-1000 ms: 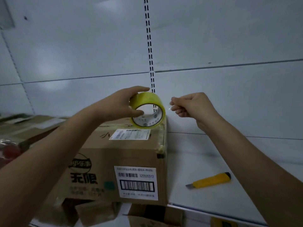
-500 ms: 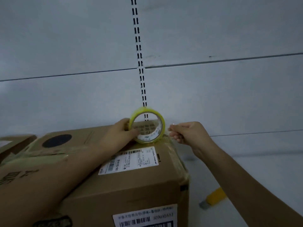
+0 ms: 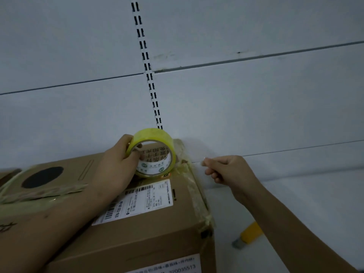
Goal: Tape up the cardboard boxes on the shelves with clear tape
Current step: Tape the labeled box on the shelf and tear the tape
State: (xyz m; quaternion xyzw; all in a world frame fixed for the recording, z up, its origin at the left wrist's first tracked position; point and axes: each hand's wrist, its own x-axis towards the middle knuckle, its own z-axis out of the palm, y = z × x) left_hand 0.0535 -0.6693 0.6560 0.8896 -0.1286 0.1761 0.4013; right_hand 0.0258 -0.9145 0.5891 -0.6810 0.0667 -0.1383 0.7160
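A brown cardboard box (image 3: 149,229) with white shipping labels stands on the shelf, its right edge covered in old wrinkled tape. On the far right corner of its top rests a yellowish roll of clear tape (image 3: 155,150), standing on edge. My left hand (image 3: 118,164) grips the roll, thumb inside the core. My right hand (image 3: 226,172) is just right of the box's corner, fingers pinched on the loose end of the tape, which stretches thin and nearly invisible from the roll.
A yellow utility knife (image 3: 248,233) lies on the white shelf (image 3: 295,203) right of the box, partly hidden by my right forearm. Another box (image 3: 7,174) sits at the far left. A slotted upright (image 3: 149,75) runs up the white back panel.
The roll has come down from the air onto the box's far corner. My right hand has pulled the tape end further to the right. The view has moved closer.
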